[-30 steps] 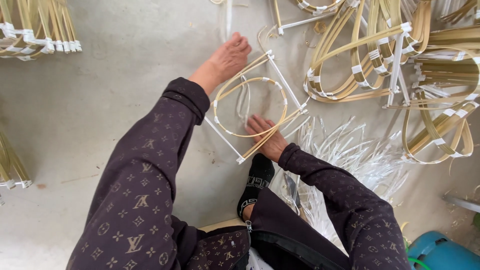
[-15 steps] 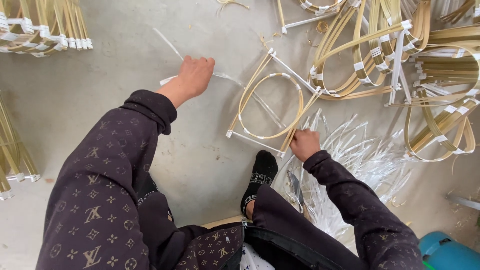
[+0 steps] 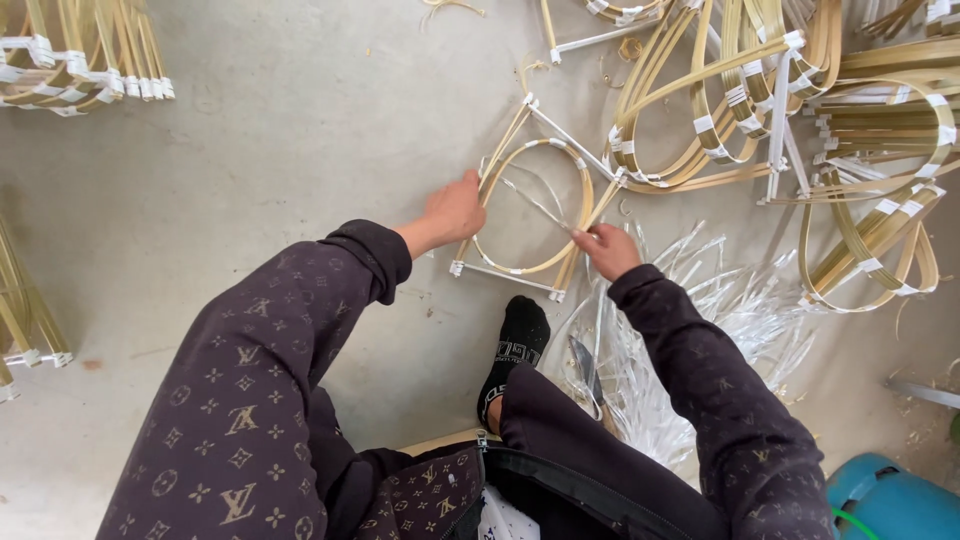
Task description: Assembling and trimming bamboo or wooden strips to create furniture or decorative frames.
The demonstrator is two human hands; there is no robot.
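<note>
A square bamboo frame [image 3: 566, 133] with a bamboo ring [image 3: 583, 178] inside it lies on the concrete floor, its corners bound in white. My left hand [image 3: 455, 210] grips the frame's left side. My right hand [image 3: 608, 250] is at the frame's lower right corner and pinches a thin clear plastic strip [image 3: 535, 203] that runs across the ring. Both arms are in dark patterned sleeves.
Bundles of bent bamboo strips and frames [image 3: 760, 90] fill the top right, and another stack [image 3: 70, 60] sits top left. A heap of clear plastic strips [image 3: 730, 310] lies to the right. My foot in a black sock [image 3: 515, 345] rests below the frame. A blue object [image 3: 890, 500] is bottom right.
My left hand came back from the floor at the left to the frame's left side. A clear strip now crosses the ring. My right hand stayed at the lower right corner.
</note>
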